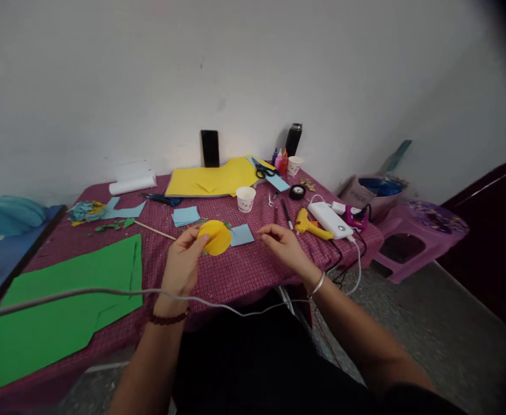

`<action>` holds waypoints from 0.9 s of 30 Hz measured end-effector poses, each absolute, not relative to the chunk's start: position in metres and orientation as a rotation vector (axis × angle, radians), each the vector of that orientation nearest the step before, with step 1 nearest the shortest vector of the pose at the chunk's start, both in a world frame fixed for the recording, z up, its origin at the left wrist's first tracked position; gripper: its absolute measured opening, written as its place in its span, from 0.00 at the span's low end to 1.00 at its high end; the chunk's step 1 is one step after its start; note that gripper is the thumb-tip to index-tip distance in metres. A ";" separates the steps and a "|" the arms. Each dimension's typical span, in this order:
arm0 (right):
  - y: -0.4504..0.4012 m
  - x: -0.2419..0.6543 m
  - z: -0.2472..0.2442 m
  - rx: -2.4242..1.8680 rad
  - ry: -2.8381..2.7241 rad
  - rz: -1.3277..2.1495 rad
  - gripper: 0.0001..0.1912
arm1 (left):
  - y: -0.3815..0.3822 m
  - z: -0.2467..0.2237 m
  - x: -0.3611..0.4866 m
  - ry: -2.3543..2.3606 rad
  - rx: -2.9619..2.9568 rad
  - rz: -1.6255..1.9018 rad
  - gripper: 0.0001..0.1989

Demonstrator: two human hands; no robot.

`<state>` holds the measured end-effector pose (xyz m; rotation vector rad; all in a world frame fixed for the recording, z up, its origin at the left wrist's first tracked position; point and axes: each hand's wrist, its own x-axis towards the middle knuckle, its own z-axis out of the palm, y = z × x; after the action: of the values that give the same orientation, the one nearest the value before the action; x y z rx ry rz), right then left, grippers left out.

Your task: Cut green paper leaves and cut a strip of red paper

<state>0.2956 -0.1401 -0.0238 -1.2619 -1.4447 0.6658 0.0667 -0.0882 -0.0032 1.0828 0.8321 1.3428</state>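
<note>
Looks like a thin yellow disc [219, 237], bright, plain and roughly circular. Pinched at the left edge between the thumb and fingers [189, 235] of the left hand [181, 259], and held up above the checked cloth of the worktop [218, 282]. Turned to show a broad face to the camera. Partly covered at the left by the thumb. Marked beside the thumb by a darker line, crease or second layer, too small to tell which.

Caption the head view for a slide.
Left hand's grip on a round yellow paper piece above a reddish checked tablecloth, right hand's grip near a yellow plastic glue gun.
</note>
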 end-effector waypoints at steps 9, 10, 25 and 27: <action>-0.136 0.259 0.033 -1.021 -1.777 0.412 0.05 | -0.098 0.017 0.066 0.959 1.916 1.194 0.07; -0.135 0.257 0.035 -1.011 -1.830 0.410 0.05 | -0.100 0.020 0.067 0.963 1.986 1.170 0.07; -0.117 0.250 0.008 -0.855 -1.168 1.180 0.11 | -0.099 -0.005 0.056 0.845 1.037 1.424 0.09; -0.120 0.251 0.008 -0.814 -1.151 1.187 0.12 | -0.103 -0.010 0.059 0.860 1.085 1.408 0.10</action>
<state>0.2510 -0.1197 0.0077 -0.8137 -1.1510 1.1873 0.0591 -0.1027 -0.0104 1.0853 0.8605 1.4076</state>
